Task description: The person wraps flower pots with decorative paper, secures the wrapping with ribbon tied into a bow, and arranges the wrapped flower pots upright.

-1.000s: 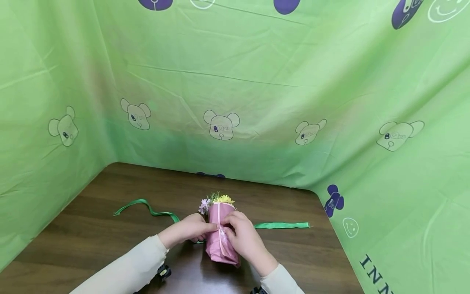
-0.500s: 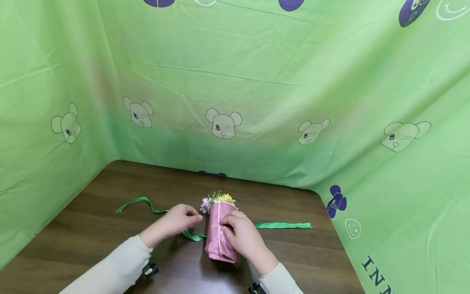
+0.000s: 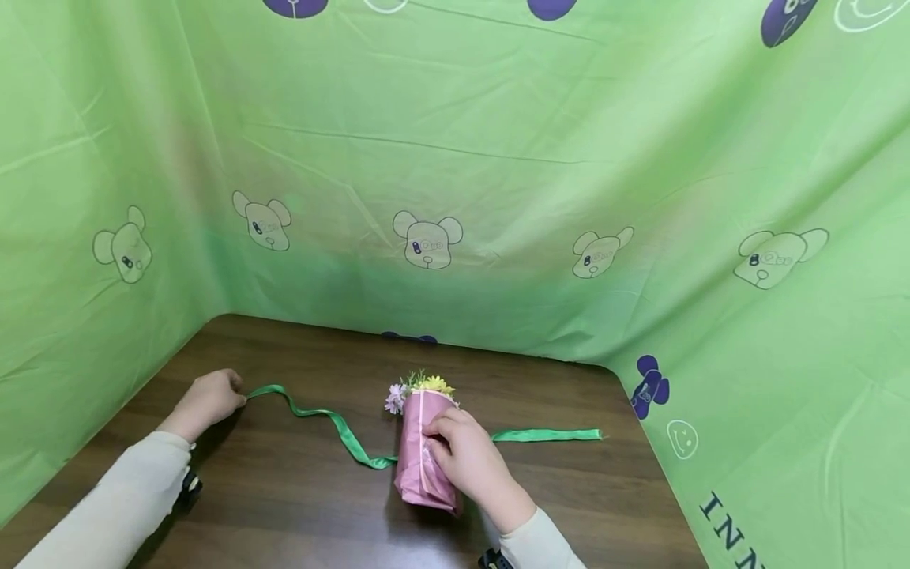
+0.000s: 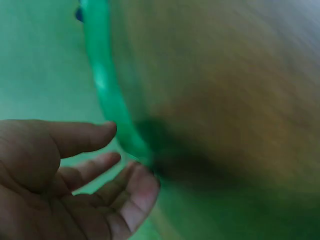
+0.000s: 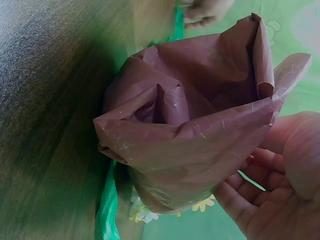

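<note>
A small bouquet [image 3: 426, 454] in pink wrapping paper lies on the wooden table, with purple and yellow flowers [image 3: 430, 385] at its far end. My right hand [image 3: 465, 458] pinches the paper's front seam; the right wrist view shows the folded lower end of the wrapping paper [image 5: 200, 130]. A green ribbon [image 3: 348, 438] runs beneath the bouquet and out on both sides. At the ribbon's left end is my left hand [image 3: 209, 401]. In the left wrist view, its thumb and fingers [image 4: 85, 137] stand apart, with the ribbon [image 4: 107, 90] by the fingertips.
The brown table [image 3: 298, 490] spreads around the bouquet. A green printed cloth [image 3: 498, 158] rises at the back and both sides. The ribbon's right part [image 3: 547, 435] lies nearly straight on the table.
My left hand has let go of the bouquet and moved left to the ribbon's far left end. My right hand stays on the bouquet's paper.
</note>
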`<move>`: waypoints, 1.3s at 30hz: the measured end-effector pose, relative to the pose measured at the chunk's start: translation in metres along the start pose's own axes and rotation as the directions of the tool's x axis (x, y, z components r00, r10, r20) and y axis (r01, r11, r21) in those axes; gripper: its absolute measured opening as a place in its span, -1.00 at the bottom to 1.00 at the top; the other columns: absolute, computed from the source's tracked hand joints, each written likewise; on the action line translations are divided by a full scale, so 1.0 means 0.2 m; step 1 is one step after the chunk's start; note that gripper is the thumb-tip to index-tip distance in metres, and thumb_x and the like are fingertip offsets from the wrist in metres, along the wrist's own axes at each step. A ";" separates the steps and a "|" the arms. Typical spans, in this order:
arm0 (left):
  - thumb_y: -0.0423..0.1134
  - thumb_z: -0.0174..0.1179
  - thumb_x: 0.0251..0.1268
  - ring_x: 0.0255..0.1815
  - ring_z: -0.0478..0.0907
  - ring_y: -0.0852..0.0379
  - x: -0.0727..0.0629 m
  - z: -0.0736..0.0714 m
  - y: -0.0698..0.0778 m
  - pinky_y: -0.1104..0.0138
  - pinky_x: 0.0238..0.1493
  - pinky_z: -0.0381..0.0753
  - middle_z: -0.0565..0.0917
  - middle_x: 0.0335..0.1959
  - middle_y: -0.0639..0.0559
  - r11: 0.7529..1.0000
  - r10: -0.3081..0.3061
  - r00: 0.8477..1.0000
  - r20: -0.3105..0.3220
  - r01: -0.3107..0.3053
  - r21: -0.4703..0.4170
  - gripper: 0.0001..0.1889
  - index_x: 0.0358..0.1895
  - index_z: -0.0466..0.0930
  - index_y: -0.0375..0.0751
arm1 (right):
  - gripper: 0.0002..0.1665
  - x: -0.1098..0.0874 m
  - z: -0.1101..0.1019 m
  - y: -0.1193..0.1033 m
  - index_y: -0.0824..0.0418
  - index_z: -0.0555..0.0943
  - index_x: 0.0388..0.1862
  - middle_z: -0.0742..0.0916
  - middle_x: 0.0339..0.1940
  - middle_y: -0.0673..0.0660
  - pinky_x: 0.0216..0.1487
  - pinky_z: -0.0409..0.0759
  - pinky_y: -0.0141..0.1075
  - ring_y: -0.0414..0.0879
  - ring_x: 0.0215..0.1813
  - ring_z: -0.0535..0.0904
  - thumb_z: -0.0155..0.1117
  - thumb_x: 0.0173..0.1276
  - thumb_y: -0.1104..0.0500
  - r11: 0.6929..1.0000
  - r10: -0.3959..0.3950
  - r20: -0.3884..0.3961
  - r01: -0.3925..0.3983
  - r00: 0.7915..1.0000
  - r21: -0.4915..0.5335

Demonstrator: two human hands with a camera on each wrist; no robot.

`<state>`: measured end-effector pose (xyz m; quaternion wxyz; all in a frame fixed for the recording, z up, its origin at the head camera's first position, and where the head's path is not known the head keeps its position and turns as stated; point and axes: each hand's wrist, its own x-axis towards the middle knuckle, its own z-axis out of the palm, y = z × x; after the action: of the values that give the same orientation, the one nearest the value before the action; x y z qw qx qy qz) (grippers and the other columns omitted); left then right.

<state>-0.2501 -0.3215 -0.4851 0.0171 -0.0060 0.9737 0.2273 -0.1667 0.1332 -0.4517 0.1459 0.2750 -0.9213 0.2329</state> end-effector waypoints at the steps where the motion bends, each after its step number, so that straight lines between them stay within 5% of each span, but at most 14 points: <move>1: -0.30 0.28 0.29 0.11 0.49 -0.57 0.00 0.00 -0.02 -0.24 0.04 0.54 0.61 0.06 -0.53 1.000 -0.002 1.000 0.008 0.002 -0.005 -0.60 0.08 0.55 -0.55 | -0.85 0.00 0.00 0.00 0.11 0.79 -0.14 0.74 -0.14 -0.06 0.10 0.63 -0.23 -0.11 -0.01 0.63 0.43 0.32 0.22 1.000 0.001 0.001 -0.001 1.000 0.001; 6: -0.34 0.28 0.30 -0.12 0.61 -0.33 0.01 0.03 -0.05 -0.08 -0.11 0.60 0.71 -0.18 -0.31 0.999 0.034 0.999 -0.006 -0.034 -0.015 -0.86 -0.17 0.67 -0.36 | -0.85 0.00 0.00 0.00 0.13 0.78 -0.14 0.74 -0.15 -0.05 0.09 0.63 -0.22 -0.11 -0.02 0.63 0.43 0.32 0.23 1.000 0.001 -0.007 -0.001 1.000 0.005; 10: -0.38 0.22 0.35 -0.40 0.60 0.03 0.01 0.04 -0.03 0.15 -0.37 0.62 0.68 -0.42 -0.06 0.988 0.018 0.999 0.051 -0.010 -0.155 -0.93 -0.29 0.66 -0.31 | -0.86 -0.01 0.00 -0.01 0.12 0.78 -0.14 0.73 -0.15 -0.07 0.08 0.64 -0.23 -0.12 -0.02 0.62 0.43 0.33 0.23 1.000 0.004 -0.002 -0.004 1.000 0.006; 17: -0.35 0.19 0.46 -0.38 0.65 0.12 0.00 -0.02 0.07 0.26 -0.40 0.72 0.72 -0.33 -0.12 0.858 0.002 0.994 0.109 0.054 -0.510 -0.71 0.03 0.60 -0.58 | -0.86 -0.01 0.01 -0.01 0.13 0.79 -0.14 0.73 -0.15 -0.07 0.07 0.64 -0.24 -0.12 -0.03 0.62 0.43 0.33 0.23 1.000 0.001 -0.011 -0.001 1.000 0.008; 22: -0.32 0.15 0.53 -0.35 0.68 0.15 -0.01 -0.10 0.24 0.31 -0.31 0.74 0.69 -0.30 -0.05 0.769 0.058 0.994 0.090 0.013 -0.639 -0.64 0.17 0.54 -0.60 | -0.86 -0.01 0.00 -0.01 0.12 0.79 -0.14 0.73 -0.15 -0.07 0.09 0.64 -0.23 -0.12 -0.03 0.62 0.43 0.33 0.23 1.000 0.000 -0.014 0.000 1.000 -0.004; 28: -0.30 0.19 0.51 -0.36 0.67 0.17 -0.05 -0.18 0.47 0.28 -0.24 0.75 0.68 -0.30 0.04 0.692 0.155 0.986 0.067 -0.060 -0.719 -0.61 0.21 0.51 -0.56 | -0.87 -0.01 0.01 -0.01 0.13 0.78 -0.14 0.73 -0.15 -0.07 0.08 0.64 -0.23 -0.12 -0.02 0.62 0.42 0.34 0.23 1.000 0.006 -0.016 -0.006 1.000 -0.001; 35: -0.35 0.19 0.50 -0.25 0.75 0.10 -0.08 -0.22 0.81 0.17 -0.09 0.77 0.73 -0.27 -0.07 0.528 0.272 0.957 0.101 -0.061 -0.847 -0.69 0.11 0.48 -0.55 | -0.88 -0.02 0.01 -0.01 0.13 0.78 -0.15 0.72 -0.17 -0.07 0.05 0.65 -0.25 -0.14 -0.05 0.61 0.42 0.34 0.23 1.000 0.005 -0.026 -0.005 1.000 -0.009; 39: -0.38 0.19 0.48 -0.23 0.75 0.04 -0.08 -0.20 1.04 0.11 -0.07 0.76 0.72 -0.20 -0.26 0.507 0.336 0.937 0.095 -0.095 -0.857 -0.75 0.06 0.51 -0.52 | -0.88 -0.02 0.01 -0.01 0.13 0.78 -0.16 0.72 -0.18 -0.07 0.04 0.65 -0.26 -0.14 -0.05 0.61 0.42 0.34 0.23 1.000 -0.007 -0.035 0.007 0.999 -0.013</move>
<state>-0.2392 -0.1529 -0.3560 0.1054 0.1372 0.7256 0.6660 -0.1628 0.1322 -0.4552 0.1644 0.2730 -0.9193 0.2310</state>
